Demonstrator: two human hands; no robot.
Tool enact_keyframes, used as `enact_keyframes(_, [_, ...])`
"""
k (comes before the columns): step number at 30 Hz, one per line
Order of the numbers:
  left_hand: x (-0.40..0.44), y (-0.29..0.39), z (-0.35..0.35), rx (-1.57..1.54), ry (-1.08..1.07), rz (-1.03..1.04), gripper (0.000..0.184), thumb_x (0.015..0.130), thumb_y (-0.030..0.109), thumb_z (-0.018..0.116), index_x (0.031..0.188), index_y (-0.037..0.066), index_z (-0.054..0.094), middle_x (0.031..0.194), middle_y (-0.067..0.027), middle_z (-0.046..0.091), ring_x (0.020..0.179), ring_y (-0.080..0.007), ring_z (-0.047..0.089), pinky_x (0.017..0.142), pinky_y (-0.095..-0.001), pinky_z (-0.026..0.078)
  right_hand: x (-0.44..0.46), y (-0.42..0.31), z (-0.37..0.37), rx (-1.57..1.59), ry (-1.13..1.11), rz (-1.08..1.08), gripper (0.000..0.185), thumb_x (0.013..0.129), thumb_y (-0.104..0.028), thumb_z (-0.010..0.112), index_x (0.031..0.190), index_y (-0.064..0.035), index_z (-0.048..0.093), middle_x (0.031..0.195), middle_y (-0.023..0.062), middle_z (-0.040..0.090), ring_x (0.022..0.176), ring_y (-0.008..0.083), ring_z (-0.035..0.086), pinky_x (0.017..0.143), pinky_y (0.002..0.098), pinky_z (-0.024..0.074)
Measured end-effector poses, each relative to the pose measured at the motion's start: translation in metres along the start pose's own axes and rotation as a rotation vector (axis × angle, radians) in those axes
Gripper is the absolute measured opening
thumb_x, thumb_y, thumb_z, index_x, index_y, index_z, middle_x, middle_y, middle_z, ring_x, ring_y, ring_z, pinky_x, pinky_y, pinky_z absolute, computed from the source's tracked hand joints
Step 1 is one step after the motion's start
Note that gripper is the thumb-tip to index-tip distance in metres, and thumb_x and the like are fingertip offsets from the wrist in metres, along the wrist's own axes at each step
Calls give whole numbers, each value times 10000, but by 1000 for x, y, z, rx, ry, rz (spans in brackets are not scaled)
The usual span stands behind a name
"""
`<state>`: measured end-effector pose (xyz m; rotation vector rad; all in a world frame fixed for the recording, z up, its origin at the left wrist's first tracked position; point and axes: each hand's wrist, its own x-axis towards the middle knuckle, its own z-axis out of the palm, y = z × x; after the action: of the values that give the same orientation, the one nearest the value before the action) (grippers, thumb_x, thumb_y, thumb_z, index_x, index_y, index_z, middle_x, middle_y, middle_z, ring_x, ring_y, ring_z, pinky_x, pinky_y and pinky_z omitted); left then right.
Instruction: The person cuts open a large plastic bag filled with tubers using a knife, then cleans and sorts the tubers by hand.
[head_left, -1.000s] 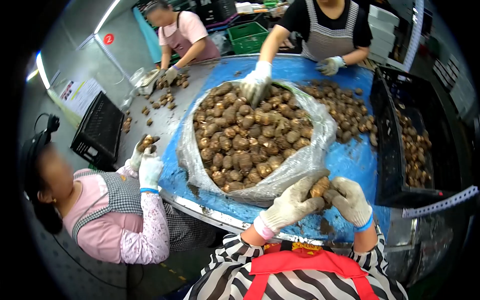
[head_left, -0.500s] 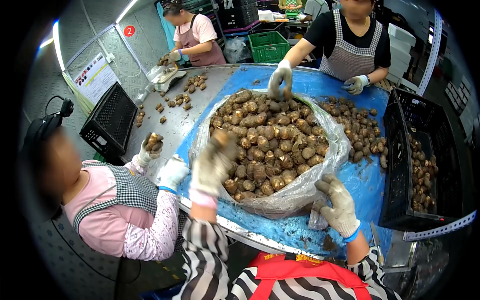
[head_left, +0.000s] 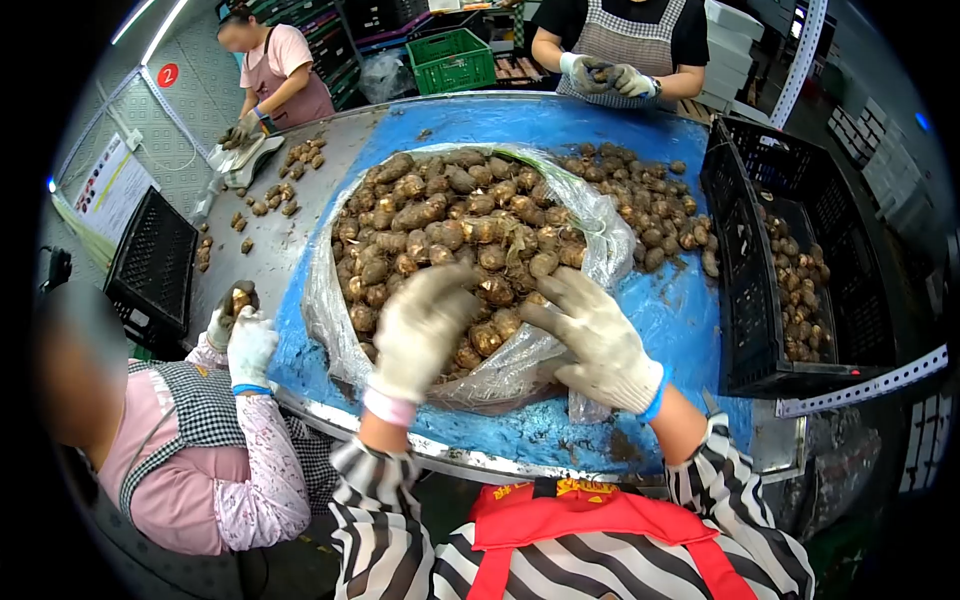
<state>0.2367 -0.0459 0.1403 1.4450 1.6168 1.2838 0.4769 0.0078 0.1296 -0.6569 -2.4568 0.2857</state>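
Note:
A large clear plastic bag [head_left: 322,300], its top folded open, stands on the blue-covered table full of small brown taro corms [head_left: 440,235]. Over the near left part of the pile is my left hand [head_left: 420,325] in a soiled white glove, slightly blurred, fingers stretched out and nothing visible in them. My right hand [head_left: 595,345], gloved too, is spread above the bag's near right rim, fingers apart and pointing left toward the corms. Whether either hand touches a corm is unclear.
Loose corms [head_left: 650,205] lie right of the bag, beside a black crate [head_left: 735,290] holding more. At left, a co-worker's gloved hand [head_left: 252,345] is by a corm; another co-worker's hands [head_left: 610,78] meet across the table. A scale [head_left: 245,160] stands far left.
My view has shifted right and down. My right hand has moved inward over the bag's rim. My left hand no longer shows the brown lump at its fingertips. The far co-worker's hand has left the pile.

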Motion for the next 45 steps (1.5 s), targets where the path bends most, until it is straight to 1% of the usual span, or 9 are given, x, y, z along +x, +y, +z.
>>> enact_keyframes(2, [-22, -5, 28, 866, 69, 443, 400, 816, 318, 802, 1131, 82, 732, 1385, -183, 579, 1324, -386, 521, 1159, -581, 359, 2, 14, 10, -154, -56, -83, 695, 689, -157, 801, 1347, -87, 587, 1296, 205, 610, 1354, 356, 496, 1196, 503, 317])
enact_keyframes(4, [-43, -24, 42, 797, 4, 466, 418, 771, 330, 816, 1097, 85, 727, 1453, -211, 506, 1437, -453, 348, 1236, -610, 153, 2, 25, 6, -242, -359, 2, 593, 690, -201, 797, 1259, -101, 665, 1081, 146, 690, 1186, 285, 608, 1178, 477, 324])
enact_keyframes(5, [-52, -23, 44, 829, -74, 426, 398, 735, 310, 834, 1041, 79, 728, 1447, -201, 509, 1422, -464, 363, 1214, -641, 181, -4, 36, 8, -317, -570, 11, 414, 711, -221, 772, 1107, -103, 739, 850, 84, 690, 973, 243, 666, 1147, 449, 347])
enact_keyframes(13, [-97, -60, 71, 614, 60, 613, 321, 714, 108, 783, 996, 47, 640, 1230, -157, 603, 1221, -405, 546, 1100, -633, 380, -42, 33, 22, -161, -351, -82, 191, 731, -252, 738, 792, -71, 726, 745, 107, 646, 881, 296, 674, 975, 472, 447])
enact_keyframes(20, [-126, -70, 74, 587, 66, 488, 407, 729, 67, 749, 1123, 57, 650, 1273, -154, 609, 1244, -388, 550, 1114, -629, 361, -18, 24, 38, -13, -292, 434, 285, 770, -326, 725, 730, -45, 694, 781, 148, 681, 806, 334, 689, 757, 437, 514])
enact_keyframes(24, [-132, -73, 78, 557, 117, 550, 441, 658, 10, 715, 1095, 12, 658, 1229, -195, 608, 1215, -425, 551, 1035, -641, 385, 1, 5, 45, -247, -343, 299, 345, 753, -328, 785, 1000, -92, 734, 901, 132, 716, 916, 318, 709, 813, 425, 543])
enact_keyframes(36, [-129, -63, 72, 543, 95, 516, 460, 732, 10, 723, 1179, 53, 626, 1296, -160, 596, 1247, -391, 552, 1113, -624, 382, 12, -13, 56, -313, -439, 267, 313, 786, -334, 750, 896, -42, 742, 919, 155, 718, 924, 325, 706, 832, 437, 540])
enact_keyframes(40, [-118, -51, 59, 460, 296, 588, 459, 801, 16, 687, 1254, 51, 630, 1261, -138, 618, 1207, -353, 589, 1111, -568, 416, -8, 16, 45, 306, -213, 458, 383, 898, -260, 678, 1187, -8, 673, 1082, 220, 675, 1059, 367, 653, 927, 435, 514])
enact_keyframes(45, [-89, -20, 59, -411, 68, 3, 574, 935, 35, 628, 1491, 19, 486, 1354, -151, 601, 1229, -245, 600, 1061, -338, 466, -20, -3, 19, 612, 2, 467, 427, 899, -32, 622, 1325, -24, 610, 1260, 171, 653, 1180, 286, 635, 1014, 367, 492])
